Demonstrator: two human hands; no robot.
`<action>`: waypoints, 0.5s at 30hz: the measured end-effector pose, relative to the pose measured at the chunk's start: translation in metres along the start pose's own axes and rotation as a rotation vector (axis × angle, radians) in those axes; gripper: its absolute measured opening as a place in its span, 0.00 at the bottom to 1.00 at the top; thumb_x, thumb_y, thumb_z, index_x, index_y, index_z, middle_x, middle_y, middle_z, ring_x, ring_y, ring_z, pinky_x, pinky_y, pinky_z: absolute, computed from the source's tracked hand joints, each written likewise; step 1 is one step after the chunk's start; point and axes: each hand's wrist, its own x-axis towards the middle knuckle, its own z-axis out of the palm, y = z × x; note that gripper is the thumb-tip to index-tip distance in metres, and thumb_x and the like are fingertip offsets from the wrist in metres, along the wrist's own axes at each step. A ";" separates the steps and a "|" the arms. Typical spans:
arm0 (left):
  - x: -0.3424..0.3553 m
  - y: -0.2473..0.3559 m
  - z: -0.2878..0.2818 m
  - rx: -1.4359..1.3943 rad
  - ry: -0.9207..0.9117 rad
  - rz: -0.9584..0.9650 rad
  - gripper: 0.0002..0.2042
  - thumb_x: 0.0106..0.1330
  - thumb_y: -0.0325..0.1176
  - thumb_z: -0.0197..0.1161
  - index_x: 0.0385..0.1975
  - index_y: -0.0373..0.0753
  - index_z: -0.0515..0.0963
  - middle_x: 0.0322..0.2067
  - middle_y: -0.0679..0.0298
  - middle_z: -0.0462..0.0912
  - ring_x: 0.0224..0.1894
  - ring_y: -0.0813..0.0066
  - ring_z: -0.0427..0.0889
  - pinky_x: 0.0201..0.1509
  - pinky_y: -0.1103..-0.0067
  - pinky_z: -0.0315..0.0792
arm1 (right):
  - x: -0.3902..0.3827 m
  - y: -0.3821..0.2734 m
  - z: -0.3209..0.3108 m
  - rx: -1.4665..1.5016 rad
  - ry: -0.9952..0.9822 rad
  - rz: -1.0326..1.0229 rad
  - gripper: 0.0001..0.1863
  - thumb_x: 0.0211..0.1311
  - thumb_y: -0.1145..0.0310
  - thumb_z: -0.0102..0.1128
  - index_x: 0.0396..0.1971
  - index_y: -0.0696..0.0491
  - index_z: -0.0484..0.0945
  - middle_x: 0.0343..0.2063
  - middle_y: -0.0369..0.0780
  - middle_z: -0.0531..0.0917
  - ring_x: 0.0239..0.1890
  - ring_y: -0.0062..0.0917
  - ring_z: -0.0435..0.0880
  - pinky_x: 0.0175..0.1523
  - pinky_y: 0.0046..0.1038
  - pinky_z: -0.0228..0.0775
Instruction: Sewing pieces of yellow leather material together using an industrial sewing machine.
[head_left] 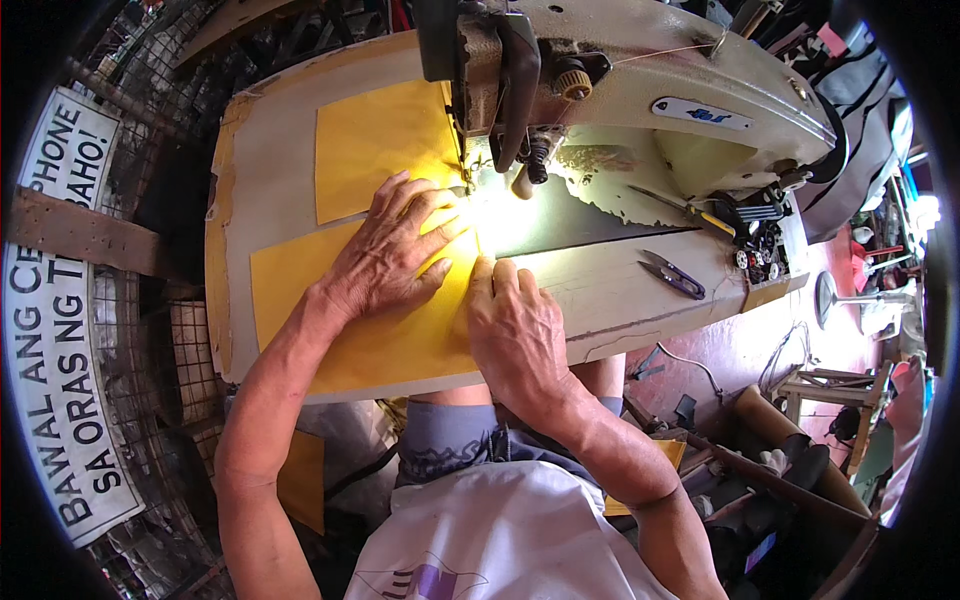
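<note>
A yellow sheet of material [300,295] lies on the sewing machine table, its right edge running up to the lit needle area. My left hand [395,245] rests flat on this sheet with the fingers spread, the fingertips just short of the presser foot [466,185]. Along the sheet's right edge, my right hand [518,325] is closed, fingers together and thumb against the border. A second yellow piece [375,150] lies beyond, left of the machine's head. The sewing machine [640,70] stands over the far side, its lamp glaring on the stitching spot.
Thread snips [672,275] and a yellow-handled screwdriver [700,212] lie on the table [610,290] to the right. Beside them, a tray [765,255] holds bobbins and small parts. Wire mesh [150,350] and a lettered sign [70,330] are at the left. A stool [835,390] stands lower right.
</note>
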 end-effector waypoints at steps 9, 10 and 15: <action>0.009 -0.010 -0.002 -0.023 -0.001 0.013 0.19 0.66 0.39 0.55 0.54 0.38 0.77 0.56 0.54 0.73 0.64 0.54 0.67 0.75 0.54 0.50 | 0.010 0.004 0.003 -0.006 0.021 -0.001 0.15 0.53 0.72 0.59 0.41 0.62 0.77 0.34 0.41 0.75 0.37 0.30 0.77 0.36 0.32 0.71; 0.009 -0.011 -0.002 -0.014 -0.004 0.017 0.19 0.67 0.39 0.55 0.54 0.38 0.77 0.56 0.54 0.73 0.64 0.54 0.67 0.75 0.55 0.50 | 0.010 0.005 0.004 -0.013 0.035 -0.008 0.15 0.52 0.72 0.59 0.41 0.61 0.77 0.34 0.41 0.75 0.37 0.30 0.77 0.36 0.32 0.71; 0.007 -0.011 -0.002 -0.022 0.003 -0.002 0.20 0.64 0.38 0.57 0.54 0.37 0.77 0.57 0.56 0.74 0.65 0.57 0.67 0.76 0.55 0.50 | 0.011 0.003 0.004 -0.028 0.021 -0.029 0.16 0.52 0.72 0.58 0.41 0.62 0.77 0.34 0.40 0.75 0.37 0.30 0.76 0.37 0.32 0.70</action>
